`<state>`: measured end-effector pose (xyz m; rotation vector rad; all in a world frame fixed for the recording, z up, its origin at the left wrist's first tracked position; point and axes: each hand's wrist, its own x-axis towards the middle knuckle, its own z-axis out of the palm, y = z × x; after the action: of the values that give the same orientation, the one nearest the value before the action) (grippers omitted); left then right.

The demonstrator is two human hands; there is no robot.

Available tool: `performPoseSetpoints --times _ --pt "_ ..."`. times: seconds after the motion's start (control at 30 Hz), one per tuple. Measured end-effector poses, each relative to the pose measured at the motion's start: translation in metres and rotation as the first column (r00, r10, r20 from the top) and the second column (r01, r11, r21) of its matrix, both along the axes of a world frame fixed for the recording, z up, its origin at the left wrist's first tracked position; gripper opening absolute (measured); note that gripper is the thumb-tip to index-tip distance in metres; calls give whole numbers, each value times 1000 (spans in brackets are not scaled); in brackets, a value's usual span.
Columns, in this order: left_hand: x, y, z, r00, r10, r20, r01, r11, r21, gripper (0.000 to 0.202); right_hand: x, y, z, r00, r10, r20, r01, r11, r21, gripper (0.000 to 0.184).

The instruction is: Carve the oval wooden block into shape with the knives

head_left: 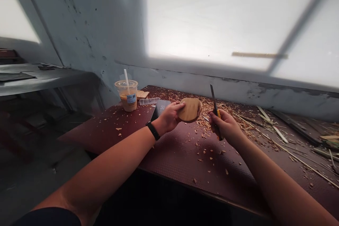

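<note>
My left hand grips the left edge of a flat, rounded piece of light brown wood, holding it above the dark red table. A black band sits on that wrist. My right hand is closed round the yellow-and-black handle of a utility knife, whose blade points up and away, a little to the right of the wood piece. The blade does not touch the wood.
Wood shavings and thin bamboo strips litter the table's middle and right. A plastic cup of orange drink with a straw, a black phone, a clear small box and wooden blocks stand at the far left. A grey shelf lies left.
</note>
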<state>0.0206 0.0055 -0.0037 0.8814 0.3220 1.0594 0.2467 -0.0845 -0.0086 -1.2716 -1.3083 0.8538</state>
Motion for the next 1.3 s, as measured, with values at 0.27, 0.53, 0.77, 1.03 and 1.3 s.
performPoseSetpoints --times 0.27,0.53,0.77,1.03,1.3 --pt "1 -15 3 978 -180 -103 186 981 49 25 -28 -18 16 983 119 -142 -120 993 1 55" --pt "-1 -16 7 977 -190 -95 198 976 89 31 -25 -23 24 950 188 -251 -194 981 0 50" --pt "-8 -20 8 944 -283 -167 307 941 142 36 -21 -24 24 931 211 -297 -227 974 -19 50" --pt "-13 -30 8 825 -404 -396 497 852 165 43 -19 -26 22 939 150 -309 -166 986 -27 51" --pt "-8 -43 12 859 -324 -397 451 845 287 53 -21 -31 31 930 114 -349 -128 992 -16 56"
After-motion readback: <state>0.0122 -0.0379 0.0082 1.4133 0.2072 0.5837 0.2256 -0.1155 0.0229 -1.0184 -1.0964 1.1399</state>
